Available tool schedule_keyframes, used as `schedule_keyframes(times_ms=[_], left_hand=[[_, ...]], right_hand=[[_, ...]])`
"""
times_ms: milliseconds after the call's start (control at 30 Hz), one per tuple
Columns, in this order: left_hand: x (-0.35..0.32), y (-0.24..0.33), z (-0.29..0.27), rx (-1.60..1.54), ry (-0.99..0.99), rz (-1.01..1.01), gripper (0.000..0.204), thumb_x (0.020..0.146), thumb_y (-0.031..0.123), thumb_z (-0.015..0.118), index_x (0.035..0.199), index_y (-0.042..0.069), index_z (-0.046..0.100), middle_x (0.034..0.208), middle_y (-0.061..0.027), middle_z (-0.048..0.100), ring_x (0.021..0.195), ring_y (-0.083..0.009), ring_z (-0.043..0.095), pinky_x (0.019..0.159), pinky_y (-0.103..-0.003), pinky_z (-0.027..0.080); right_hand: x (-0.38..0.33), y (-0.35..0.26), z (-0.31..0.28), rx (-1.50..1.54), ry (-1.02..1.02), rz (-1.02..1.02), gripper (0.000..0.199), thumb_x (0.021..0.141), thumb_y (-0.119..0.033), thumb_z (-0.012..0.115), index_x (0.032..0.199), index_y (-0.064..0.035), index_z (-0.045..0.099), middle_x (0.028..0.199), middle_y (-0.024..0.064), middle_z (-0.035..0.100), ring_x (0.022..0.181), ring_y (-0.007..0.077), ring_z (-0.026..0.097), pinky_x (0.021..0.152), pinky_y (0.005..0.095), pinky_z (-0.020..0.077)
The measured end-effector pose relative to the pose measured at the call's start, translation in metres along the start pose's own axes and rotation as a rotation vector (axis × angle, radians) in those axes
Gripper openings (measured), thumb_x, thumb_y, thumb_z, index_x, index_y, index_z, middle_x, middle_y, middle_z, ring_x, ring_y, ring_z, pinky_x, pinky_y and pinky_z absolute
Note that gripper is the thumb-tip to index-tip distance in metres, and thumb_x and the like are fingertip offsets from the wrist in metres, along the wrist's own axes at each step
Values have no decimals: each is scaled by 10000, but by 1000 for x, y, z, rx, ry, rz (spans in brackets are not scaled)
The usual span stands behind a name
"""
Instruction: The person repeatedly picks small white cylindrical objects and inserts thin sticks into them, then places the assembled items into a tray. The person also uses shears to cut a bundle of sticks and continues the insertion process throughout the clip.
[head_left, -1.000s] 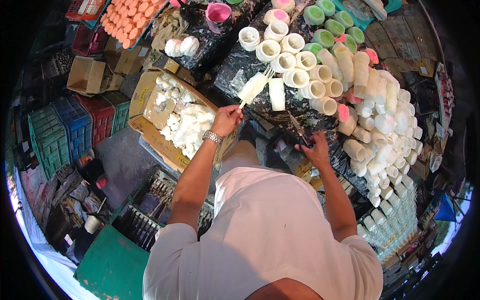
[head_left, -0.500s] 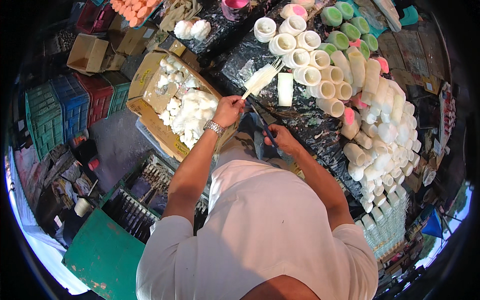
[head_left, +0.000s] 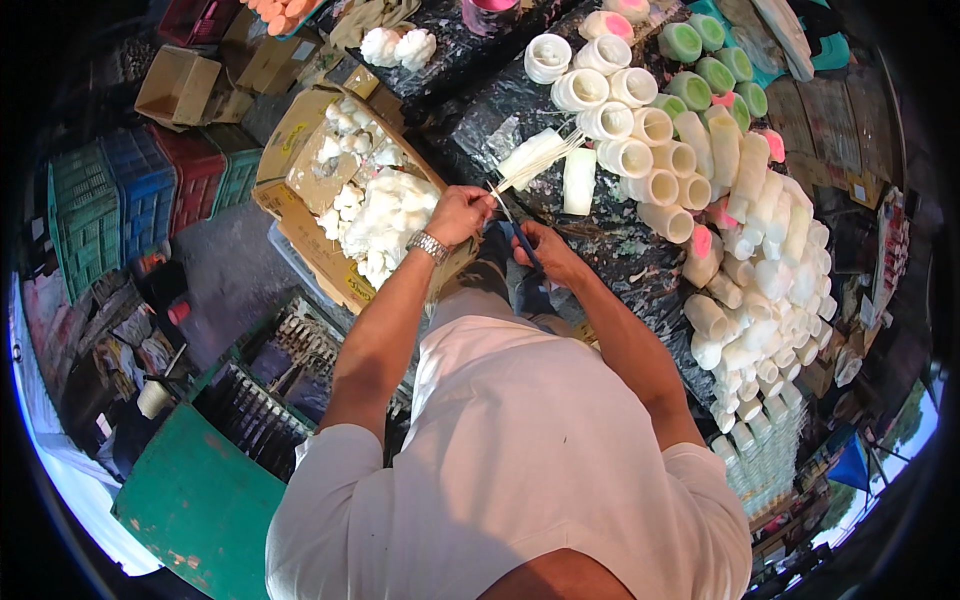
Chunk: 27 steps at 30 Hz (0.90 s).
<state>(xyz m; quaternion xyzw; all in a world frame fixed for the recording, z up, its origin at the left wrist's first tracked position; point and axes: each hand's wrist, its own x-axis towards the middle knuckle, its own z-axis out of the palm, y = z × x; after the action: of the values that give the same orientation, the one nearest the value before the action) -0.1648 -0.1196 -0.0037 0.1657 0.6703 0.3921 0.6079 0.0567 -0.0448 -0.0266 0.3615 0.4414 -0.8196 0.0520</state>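
Note:
My left hand [head_left: 462, 214], with a metal watch on its wrist, pinches the near end of a bundle of white wick strings [head_left: 538, 166]. The strings fan out toward a pale flat block [head_left: 528, 152] on the dark table. A second pale block [head_left: 579, 180] lies just right of their tips. In my right hand [head_left: 548, 252] is a pair of scissors [head_left: 523, 238] with dark handles. Its blades reach up beside my left fingertips, close against the strings; whether they touch is too small to tell.
Left of my hands, a cardboard box [head_left: 335, 262] holds white lumps. Several white wax cups [head_left: 606, 120], green-topped pieces [head_left: 690, 90] and a heap of pale wax pieces [head_left: 760, 300] cover the black table [head_left: 640, 265]. Plastic crates [head_left: 130, 205] stand far left.
My right hand has moved up and left, bringing the scissors' blades to the strings by my left fingers. The view has shifted slightly.

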Motion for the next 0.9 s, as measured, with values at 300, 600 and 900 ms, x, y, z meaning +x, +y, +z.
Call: schedule_keyframes(times_ms=[300, 600, 900], left_hand=[[-26, -9, -4, 140, -64, 63, 202, 965, 164, 646, 906, -8, 734, 690, 1, 638, 633, -85, 561, 592, -279, 453], [-57, 9, 93, 491, -367, 158, 276, 973, 223, 665, 845, -7, 748, 664, 15, 635, 602, -75, 524, 562, -268, 417], [34, -20, 160, 320, -515, -95, 203, 917, 188, 708, 850, 4, 764, 659, 5, 636, 569, -67, 528, 528, -241, 397]], right_hand=[[-30, 1, 3, -120, -41, 21, 501, 692, -370, 953, 924, -75, 620, 790, -56, 541, 724, 73, 458, 612, 256, 352], [-151, 72, -11, 258, 69, -61, 553, 652, -431, 994, 947, -110, 654, 855, -75, 591, 773, 65, 548, 657, 240, 431], [-141, 118, -42, 485, 299, -29, 422, 799, -419, 879, 886, -131, 582, 745, -72, 469, 607, 58, 435, 534, 253, 368]])
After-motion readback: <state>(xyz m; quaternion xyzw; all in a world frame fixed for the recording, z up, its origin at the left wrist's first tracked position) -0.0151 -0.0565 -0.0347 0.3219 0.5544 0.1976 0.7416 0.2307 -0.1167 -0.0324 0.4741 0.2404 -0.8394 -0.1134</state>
